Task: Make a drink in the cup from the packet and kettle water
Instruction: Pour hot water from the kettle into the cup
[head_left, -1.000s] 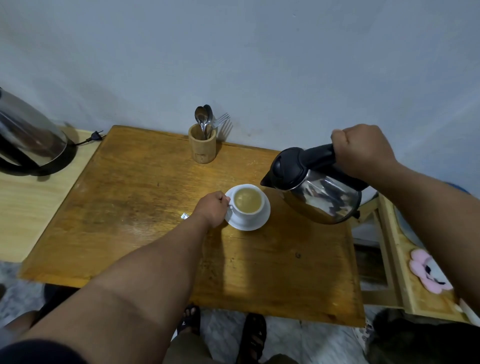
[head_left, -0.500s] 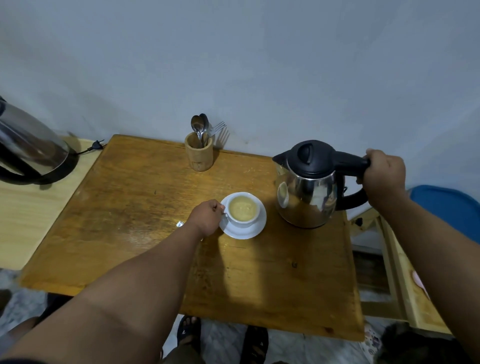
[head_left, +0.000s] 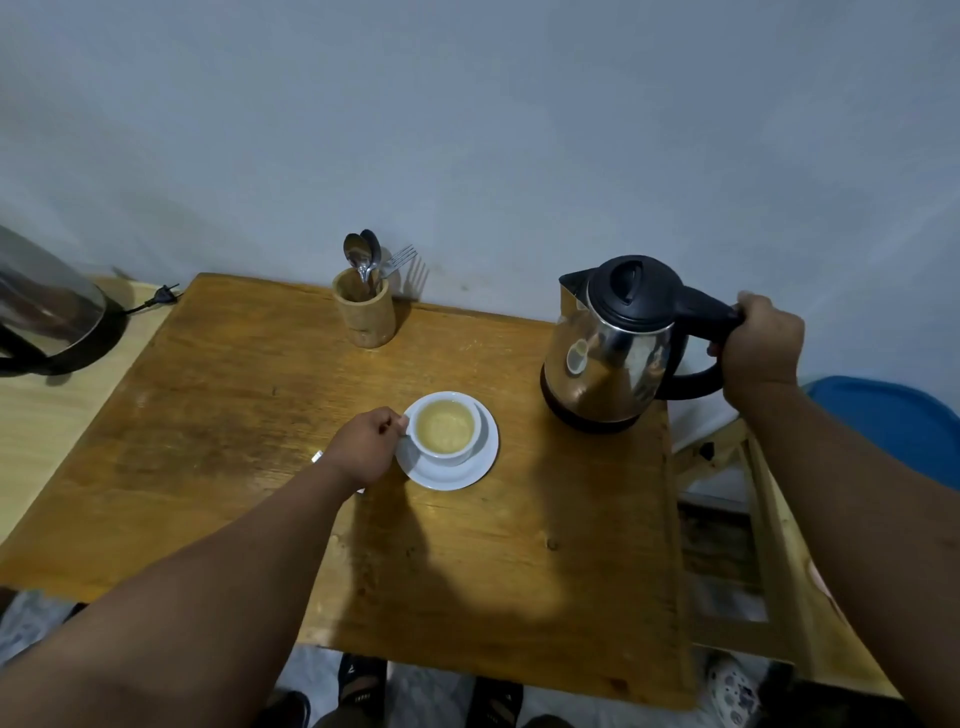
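Set down upright now, kettle (head_left: 608, 358) rests near the bench's (head_left: 234, 415) right edge — right hand (head_left: 761, 348) wrapped around its handle, left hand (head_left: 366, 447) pinching the cup's (head_left: 445, 430) handle.

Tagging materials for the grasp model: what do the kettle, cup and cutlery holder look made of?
Kettle: polished steel body, mirror reflections; matte black lid and handle, likely plastic.
Cup: glossy white, probably ceramic.
Cutlery holder: pale wood or bamboo, grain faintly visible, unvarnished look.

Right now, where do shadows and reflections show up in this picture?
Head view: the arms cast dark shadows on the table below the cup; the fork throws one on the wall; the shiny kettle mirrors the cup; edges bend, wide-angle.
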